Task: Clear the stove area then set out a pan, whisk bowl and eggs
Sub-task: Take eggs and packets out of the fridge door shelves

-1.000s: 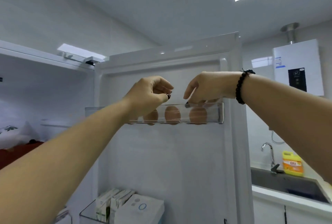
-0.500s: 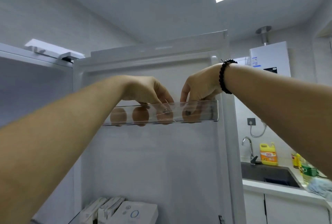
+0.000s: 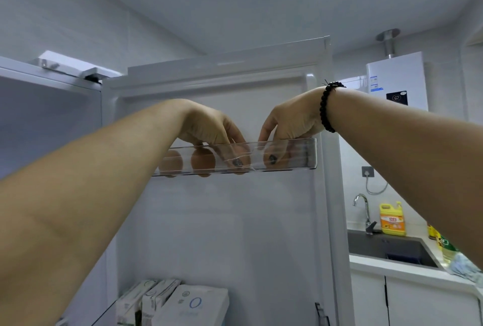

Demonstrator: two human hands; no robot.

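Fetching eggs [image 3: 202,161]: left hand [image 3: 209,127] and right hand [image 3: 292,122] fingers curled round one each in the door tray [image 3: 300,153]; pan, bowl unseen.

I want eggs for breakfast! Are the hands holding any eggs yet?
Each hand, left and right, reaches into the fridge door shelf with fingers curled over an egg's top. Whether they are gripping cannot be told.

Brown eggs [image 3: 202,161] sit in a row inside the clear door shelf [image 3: 300,154] at centre frame, seen through its transparent front wall. Two eggs at the left of the row stand uncovered; further right, the fingers of two hands reach into the shelf and cover at least two more eggs, whose outlines are only partly visible.
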